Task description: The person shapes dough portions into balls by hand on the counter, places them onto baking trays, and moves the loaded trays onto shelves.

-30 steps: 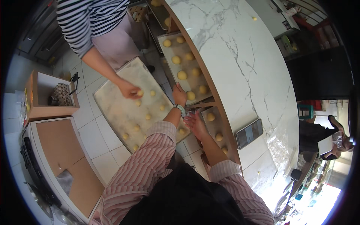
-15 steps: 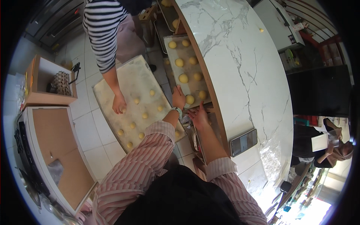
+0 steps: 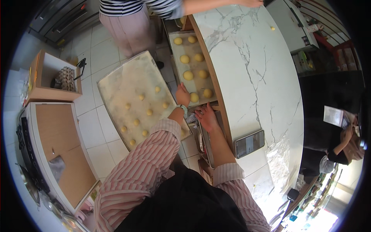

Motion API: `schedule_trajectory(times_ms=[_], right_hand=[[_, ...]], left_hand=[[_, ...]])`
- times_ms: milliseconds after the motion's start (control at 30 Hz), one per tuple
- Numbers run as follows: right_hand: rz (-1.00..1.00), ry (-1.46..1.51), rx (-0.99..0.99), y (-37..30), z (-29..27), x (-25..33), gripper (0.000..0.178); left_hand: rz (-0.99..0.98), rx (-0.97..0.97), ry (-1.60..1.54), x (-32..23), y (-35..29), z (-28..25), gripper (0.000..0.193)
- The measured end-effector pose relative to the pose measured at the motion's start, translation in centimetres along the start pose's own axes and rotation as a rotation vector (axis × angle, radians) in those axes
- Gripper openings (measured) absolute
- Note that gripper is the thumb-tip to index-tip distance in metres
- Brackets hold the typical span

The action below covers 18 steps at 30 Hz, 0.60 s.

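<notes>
A baking tray (image 3: 195, 83) with rounds of yellow dough (image 3: 188, 75) lies partly beneath the edge of the marble-topped counter. My left hand (image 3: 183, 95) is closed on this tray's left side, close to its near corner. At the near edge of the same tray is my right hand (image 3: 207, 118), its fingers spread and the tips touching or close to the rim. To the left stands a larger tray (image 3: 119, 83) with smaller dough balls (image 3: 149, 112) over its nearer part. My left forearm crosses in front of its right corner.
A phone (image 3: 249, 144) lies on the marble counter (image 3: 232, 58), near crumpled clear plastic (image 3: 280, 164). Across from me a person in a striped top (image 3: 123, 7) rests a hand on the counter. Egg cartons (image 3: 67, 78) sit in a wooden box at left. Another person (image 3: 344, 143) is far right.
The dough tray has slid slightly away from me under my hands. The other person's hand has left the large tray, where a dough ball now shows, and reached over the counter.
</notes>
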State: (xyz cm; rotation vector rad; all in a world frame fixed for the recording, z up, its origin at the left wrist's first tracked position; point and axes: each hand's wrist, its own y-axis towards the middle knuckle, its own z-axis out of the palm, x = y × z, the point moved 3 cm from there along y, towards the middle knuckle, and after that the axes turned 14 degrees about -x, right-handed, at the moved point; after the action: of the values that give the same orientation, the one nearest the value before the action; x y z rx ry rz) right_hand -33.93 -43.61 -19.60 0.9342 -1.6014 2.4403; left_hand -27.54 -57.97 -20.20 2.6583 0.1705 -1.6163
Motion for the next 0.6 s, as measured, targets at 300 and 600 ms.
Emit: schedule_trajectory(times_ms=[300,600], right_hand=[[-0.061,0.174,-0.149,0.3,3.3,-0.7,0.076],[-0.125,0.429,-0.410,2.7,4.0,-1.1,0.061]], left_hand=[[-0.038,-0.159,-0.153,7.2,2.5,-8.3,0.036],[-0.150,-0.139,0.271,15.7,8.0,-25.2,0.045]])
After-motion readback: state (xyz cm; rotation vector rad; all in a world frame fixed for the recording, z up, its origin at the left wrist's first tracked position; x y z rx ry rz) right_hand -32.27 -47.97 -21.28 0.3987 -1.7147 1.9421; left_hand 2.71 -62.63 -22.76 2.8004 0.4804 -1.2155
